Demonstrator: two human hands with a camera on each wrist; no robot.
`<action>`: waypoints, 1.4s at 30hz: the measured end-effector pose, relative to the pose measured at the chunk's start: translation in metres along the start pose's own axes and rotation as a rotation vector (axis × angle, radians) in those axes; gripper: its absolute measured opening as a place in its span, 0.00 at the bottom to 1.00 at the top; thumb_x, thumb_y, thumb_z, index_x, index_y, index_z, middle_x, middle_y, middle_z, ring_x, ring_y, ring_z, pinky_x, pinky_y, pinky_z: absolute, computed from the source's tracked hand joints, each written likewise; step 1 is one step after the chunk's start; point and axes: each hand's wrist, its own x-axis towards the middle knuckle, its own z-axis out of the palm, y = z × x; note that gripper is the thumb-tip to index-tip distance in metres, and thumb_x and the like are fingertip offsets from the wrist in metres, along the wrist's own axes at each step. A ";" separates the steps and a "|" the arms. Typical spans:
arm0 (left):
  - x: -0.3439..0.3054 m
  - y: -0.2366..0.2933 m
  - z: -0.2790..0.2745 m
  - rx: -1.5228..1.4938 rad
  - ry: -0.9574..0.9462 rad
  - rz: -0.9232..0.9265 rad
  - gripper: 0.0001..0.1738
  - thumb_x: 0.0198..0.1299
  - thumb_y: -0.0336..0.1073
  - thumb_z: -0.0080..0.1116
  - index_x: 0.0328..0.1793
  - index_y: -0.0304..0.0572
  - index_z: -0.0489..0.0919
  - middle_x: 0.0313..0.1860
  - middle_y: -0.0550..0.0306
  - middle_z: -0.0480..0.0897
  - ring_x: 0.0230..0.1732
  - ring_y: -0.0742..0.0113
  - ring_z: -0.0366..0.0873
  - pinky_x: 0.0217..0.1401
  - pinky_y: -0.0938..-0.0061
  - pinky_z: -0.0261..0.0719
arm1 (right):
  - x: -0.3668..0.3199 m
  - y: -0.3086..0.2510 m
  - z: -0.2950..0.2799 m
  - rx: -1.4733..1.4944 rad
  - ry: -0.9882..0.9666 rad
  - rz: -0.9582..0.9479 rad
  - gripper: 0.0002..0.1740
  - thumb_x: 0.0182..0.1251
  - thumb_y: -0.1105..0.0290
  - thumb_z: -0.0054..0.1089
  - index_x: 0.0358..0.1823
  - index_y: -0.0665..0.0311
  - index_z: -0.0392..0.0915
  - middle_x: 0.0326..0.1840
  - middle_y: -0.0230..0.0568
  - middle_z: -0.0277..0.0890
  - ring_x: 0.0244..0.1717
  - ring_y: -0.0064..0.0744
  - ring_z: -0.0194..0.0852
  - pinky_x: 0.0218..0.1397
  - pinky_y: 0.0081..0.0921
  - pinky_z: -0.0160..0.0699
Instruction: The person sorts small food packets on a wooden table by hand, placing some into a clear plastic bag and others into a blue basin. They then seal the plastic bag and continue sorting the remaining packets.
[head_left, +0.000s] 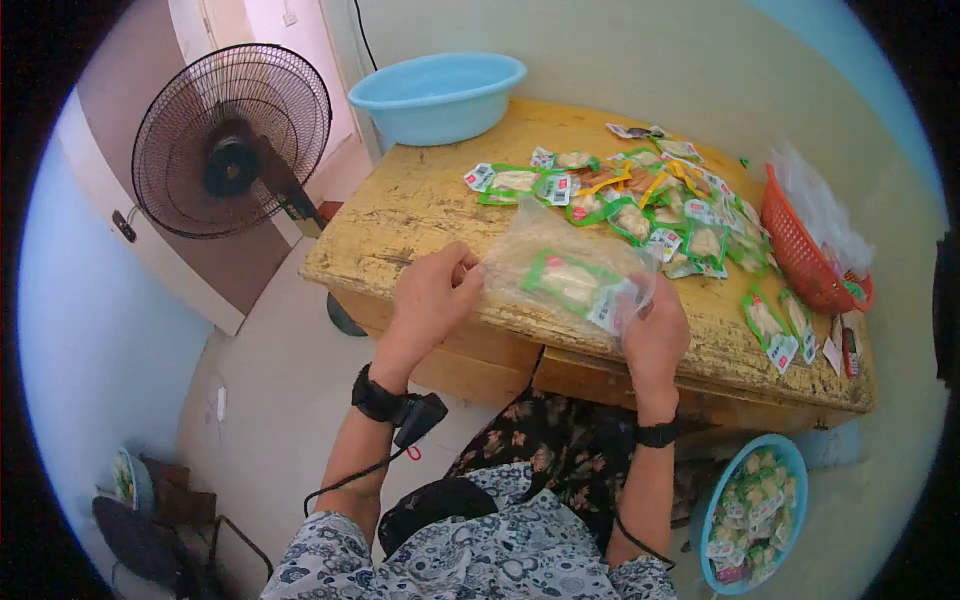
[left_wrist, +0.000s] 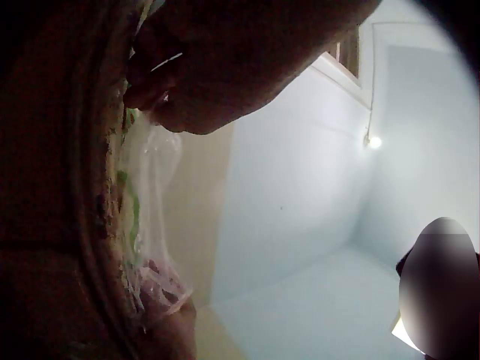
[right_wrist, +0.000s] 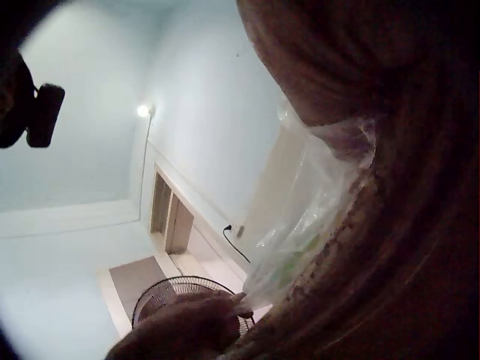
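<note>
A clear plastic bag lies along the front of the yellow table, held between both hands. Inside it shows a green-edged food packet with pale contents and a white label. My left hand pinches the bag's left edge between thumb and fingers. At the opposite end, my right hand grips the bag's edge, with thin plastic wrapped over its fingers. Film also stretches between the two hands in the left wrist view, where the right hand is low in the frame.
Behind the bag, several similar packets are heaped on the worn yellow table. A red basket of plastic bags stands right, a blue basin at the back left. Below right is a blue tub of packets; a fan stands left.
</note>
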 end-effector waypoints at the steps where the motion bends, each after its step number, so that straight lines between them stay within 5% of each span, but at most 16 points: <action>1: 0.000 0.000 -0.002 0.003 -0.013 -0.003 0.13 0.66 0.42 0.64 0.47 0.40 0.83 0.23 0.53 0.82 0.25 0.61 0.80 0.33 0.66 0.78 | 0.000 -0.001 -0.002 0.027 0.001 0.005 0.18 0.61 0.72 0.64 0.54 0.52 0.84 0.32 0.39 0.82 0.33 0.46 0.83 0.40 0.40 0.79; 4: 0.002 0.008 -0.011 0.066 -0.079 -0.056 0.16 0.66 0.44 0.66 0.51 0.40 0.83 0.28 0.53 0.84 0.28 0.61 0.81 0.35 0.67 0.79 | 0.001 0.008 -0.006 0.239 -0.149 0.119 0.22 0.62 0.72 0.64 0.58 0.47 0.86 0.25 0.35 0.77 0.28 0.32 0.78 0.34 0.32 0.76; 7: -0.001 0.015 -0.004 0.013 0.133 0.055 0.21 0.66 0.43 0.67 0.60 0.42 0.81 0.39 0.53 0.86 0.34 0.62 0.83 0.38 0.66 0.81 | 0.006 0.017 -0.012 0.281 -0.311 0.053 0.26 0.62 0.71 0.64 0.63 0.43 0.85 0.23 0.33 0.76 0.25 0.24 0.74 0.31 0.26 0.71; 10: 0.000 0.026 -0.004 -0.003 0.159 0.153 0.26 0.66 0.41 0.66 0.68 0.41 0.78 0.48 0.49 0.86 0.44 0.58 0.84 0.46 0.64 0.83 | 0.019 0.007 -0.027 0.172 -0.509 0.076 0.27 0.63 0.68 0.65 0.64 0.41 0.84 0.28 0.35 0.82 0.28 0.29 0.79 0.35 0.29 0.76; 13: 0.004 0.032 0.003 0.159 0.358 0.352 0.27 0.63 0.34 0.67 0.69 0.40 0.77 0.54 0.46 0.84 0.54 0.50 0.82 0.55 0.60 0.82 | 0.022 0.003 -0.014 0.190 -0.450 -0.076 0.27 0.66 0.74 0.66 0.68 0.53 0.82 0.33 0.25 0.81 0.32 0.17 0.73 0.39 0.20 0.74; 16: 0.006 0.046 -0.004 0.117 0.484 0.465 0.27 0.60 0.29 0.68 0.67 0.38 0.78 0.56 0.43 0.82 0.59 0.43 0.80 0.62 0.55 0.79 | 0.021 0.014 0.008 0.345 -0.350 -0.086 0.32 0.64 0.70 0.70 0.71 0.47 0.79 0.36 0.27 0.84 0.34 0.18 0.76 0.41 0.21 0.77; 19: -0.002 0.061 -0.005 0.036 0.347 0.619 0.27 0.56 0.27 0.70 0.64 0.37 0.79 0.58 0.44 0.82 0.62 0.43 0.78 0.64 0.54 0.78 | 0.021 0.004 -0.002 0.243 -0.364 -0.026 0.32 0.62 0.60 0.72 0.70 0.43 0.79 0.40 0.31 0.88 0.40 0.38 0.87 0.46 0.36 0.83; 22: -0.004 0.075 0.008 0.064 0.046 0.728 0.25 0.57 0.31 0.71 0.62 0.37 0.80 0.58 0.44 0.82 0.63 0.44 0.78 0.64 0.55 0.78 | 0.020 -0.006 -0.003 0.165 -0.338 -0.083 0.35 0.61 0.59 0.73 0.72 0.43 0.76 0.40 0.31 0.88 0.38 0.39 0.86 0.44 0.37 0.83; 25: 0.003 0.073 0.032 0.098 -0.138 0.616 0.24 0.61 0.40 0.69 0.62 0.38 0.80 0.60 0.45 0.81 0.65 0.43 0.76 0.67 0.53 0.76 | 0.018 -0.010 -0.005 0.137 -0.309 -0.167 0.34 0.62 0.60 0.72 0.71 0.45 0.76 0.40 0.33 0.87 0.36 0.42 0.86 0.41 0.37 0.83; 31: 0.002 0.059 0.054 0.329 -0.219 0.562 0.33 0.68 0.59 0.60 0.69 0.44 0.79 0.70 0.46 0.77 0.71 0.37 0.71 0.72 0.46 0.69 | 0.014 -0.002 -0.001 0.118 -0.207 -0.212 0.20 0.64 0.65 0.70 0.57 0.56 0.82 0.41 0.39 0.86 0.37 0.46 0.85 0.39 0.37 0.83; 37: 0.000 0.071 0.050 0.397 -0.258 0.516 0.34 0.67 0.60 0.61 0.73 0.50 0.78 0.75 0.49 0.74 0.75 0.37 0.67 0.75 0.45 0.65 | 0.004 0.014 -0.045 0.361 -0.053 -0.048 0.08 0.68 0.75 0.63 0.46 0.64 0.85 0.44 0.46 0.85 0.41 0.44 0.86 0.45 0.35 0.84; 42: -0.005 0.068 0.056 0.361 -0.191 0.517 0.34 0.67 0.59 0.61 0.73 0.50 0.78 0.75 0.49 0.73 0.76 0.39 0.65 0.76 0.45 0.63 | 0.013 0.086 -0.123 -0.141 0.260 -0.143 0.10 0.69 0.74 0.63 0.50 0.64 0.84 0.49 0.45 0.85 0.53 0.46 0.82 0.59 0.38 0.79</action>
